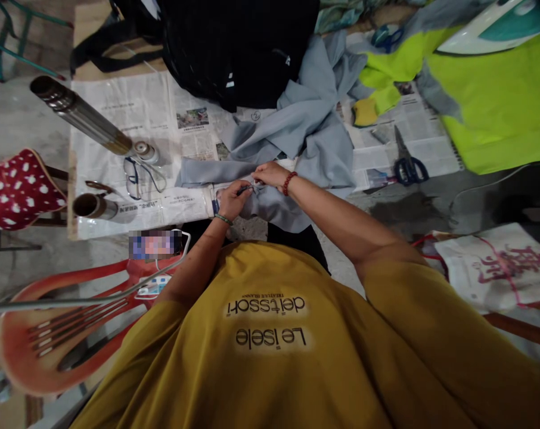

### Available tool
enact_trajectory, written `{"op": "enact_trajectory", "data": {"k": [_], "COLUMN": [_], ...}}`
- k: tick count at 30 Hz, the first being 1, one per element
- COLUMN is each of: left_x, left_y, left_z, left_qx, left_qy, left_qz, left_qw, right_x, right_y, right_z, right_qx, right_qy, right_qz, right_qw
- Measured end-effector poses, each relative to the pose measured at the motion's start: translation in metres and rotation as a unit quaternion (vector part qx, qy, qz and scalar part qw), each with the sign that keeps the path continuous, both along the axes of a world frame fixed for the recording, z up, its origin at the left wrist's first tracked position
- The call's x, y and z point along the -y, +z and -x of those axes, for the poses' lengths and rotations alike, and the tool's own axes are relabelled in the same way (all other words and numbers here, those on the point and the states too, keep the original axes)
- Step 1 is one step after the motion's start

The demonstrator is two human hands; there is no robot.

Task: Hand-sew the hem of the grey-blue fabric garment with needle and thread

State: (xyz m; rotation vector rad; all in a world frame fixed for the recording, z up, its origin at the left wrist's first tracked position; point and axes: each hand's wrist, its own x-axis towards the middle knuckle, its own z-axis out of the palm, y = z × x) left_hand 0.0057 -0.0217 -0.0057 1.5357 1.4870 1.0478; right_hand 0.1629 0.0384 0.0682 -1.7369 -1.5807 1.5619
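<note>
Grey cloth (pixel 292 143) lies crumpled across the newspaper, and its lower end hangs over the table's near edge. Closed at that edge, my left hand (pixel 232 199) has a small dark tool (pixel 244 189) in its fingers; its exact kind is too small to make out. My right hand (pixel 272 174), wearing a red bead bracelet (pixel 288 183), pinches the grey cloth just beside the left fingertips. The two hands nearly touch. What lies between the right thumb and finger besides cloth is hidden.
Navy-handled scissors (pixel 408 167) rest to the right, below an iron (pixel 497 27) on yellow-green cloth (pixel 497 107). A black bag (pixel 238 47) stands at the back. Leftward are a steel flask (pixel 86 119), eyeglasses (pixel 136 179), an open cup (pixel 93 206) and a red chair (pixel 64 322).
</note>
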Motion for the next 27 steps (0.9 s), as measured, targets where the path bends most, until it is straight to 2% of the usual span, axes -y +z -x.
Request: {"op": "enact_trajectory", "data": {"k": [3,9,19,23,25,27], "left_x": [0.001,0.002,0.001,0.000,-0.001,-0.001], "left_y": [0.000,0.004,-0.003,-0.004,-0.004,-0.003], "left_z": [-0.001,-0.002,-0.002,0.000,0.000,0.000], "left_qx": [0.002,-0.002,-0.004,-0.013,-0.005,0.010], "left_qy": [0.001,0.000,0.019,0.026,0.033,0.043], "left_qz": [-0.003,-0.005,-0.010,-0.003,0.009,0.024], "left_qw": [1.000,1.000,1.000,1.000,0.999,0.999], "right_x": [0.001,0.004,0.015,0.011,0.001,-0.008], "right_y": [-0.005,-0.005,0.002,0.004,0.005,0.006], "right_z": [0.004,0.003,0.004,-0.003,-0.012,-0.026], "right_qx": [0.044,0.072,0.059,0.069,0.082,0.094], "right_qy": [0.018,0.033,0.064,0.103,0.105,0.055], "right_qz": [-0.031,-0.040,-0.027,-0.017,-0.084,-0.210], "right_qw": [0.998,0.996,0.996,0.992,0.987,0.972]}}
